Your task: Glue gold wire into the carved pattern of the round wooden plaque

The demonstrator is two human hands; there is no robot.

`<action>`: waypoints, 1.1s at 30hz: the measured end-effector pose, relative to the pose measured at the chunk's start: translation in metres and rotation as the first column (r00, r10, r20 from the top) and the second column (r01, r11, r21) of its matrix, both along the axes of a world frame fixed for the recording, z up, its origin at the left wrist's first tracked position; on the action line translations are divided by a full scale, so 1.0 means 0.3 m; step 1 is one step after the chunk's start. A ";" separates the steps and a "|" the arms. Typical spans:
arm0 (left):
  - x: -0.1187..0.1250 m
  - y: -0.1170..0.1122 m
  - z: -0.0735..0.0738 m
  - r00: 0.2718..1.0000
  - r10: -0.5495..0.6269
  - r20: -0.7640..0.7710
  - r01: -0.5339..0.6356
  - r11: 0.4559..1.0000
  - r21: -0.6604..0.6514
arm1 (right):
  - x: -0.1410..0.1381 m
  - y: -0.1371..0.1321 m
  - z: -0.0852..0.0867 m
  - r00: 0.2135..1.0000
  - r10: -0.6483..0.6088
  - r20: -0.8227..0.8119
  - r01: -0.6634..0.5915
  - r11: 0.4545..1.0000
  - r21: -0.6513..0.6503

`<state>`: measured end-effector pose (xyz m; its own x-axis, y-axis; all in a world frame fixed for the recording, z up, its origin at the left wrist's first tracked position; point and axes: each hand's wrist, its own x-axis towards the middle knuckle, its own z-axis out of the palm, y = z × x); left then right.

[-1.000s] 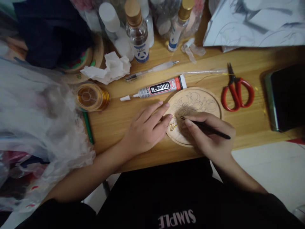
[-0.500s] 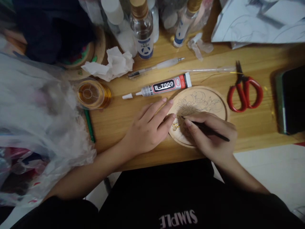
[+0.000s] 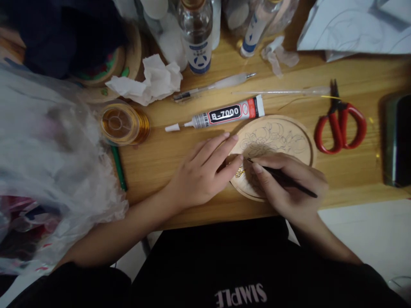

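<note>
A round wooden disc (image 3: 279,134) with a pencilled flower drawing lies on the wooden table (image 3: 346,171). My right hand (image 3: 290,188) rests on its near half, closed around a thin black tool (image 3: 285,179) whose tip points at a small gold wire piece (image 3: 240,172) on the disc. My left hand (image 3: 204,171) lies flat at the disc's left edge, fingers stretched out, fingertips touching the rim beside the gold piece. A tube of B-7000 glue (image 3: 224,114) lies just beyond the disc.
Red-handled scissors (image 3: 341,126) lie to the right, a dark phone (image 3: 398,139) at the far right. A spool of gold wire (image 3: 123,124), crumpled tissue (image 3: 150,81), a clear pen (image 3: 213,85) and bottles (image 3: 197,38) sit behind. A plastic bag (image 3: 51,171) fills the left.
The view has drifted, so everything sits slightly further right. Both hands stay at the disc, with the tool tip still at the gold piece.
</note>
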<state>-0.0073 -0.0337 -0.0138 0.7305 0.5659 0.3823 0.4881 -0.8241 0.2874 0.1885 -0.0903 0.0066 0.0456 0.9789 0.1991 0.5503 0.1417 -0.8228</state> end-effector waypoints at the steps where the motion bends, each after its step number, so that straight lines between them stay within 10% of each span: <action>1: -0.001 0.000 0.000 1.000 -0.004 -0.011 0.004 1.000 -0.016 | 0.000 0.000 -0.001 1.000 -0.001 0.002 0.001 1.000 -0.003; 33: -0.007 -0.006 -0.007 1.000 0.016 0.015 -0.014 0.992 -0.126 | 0.001 -0.011 -0.011 0.993 0.048 0.104 -0.059 0.993 0.106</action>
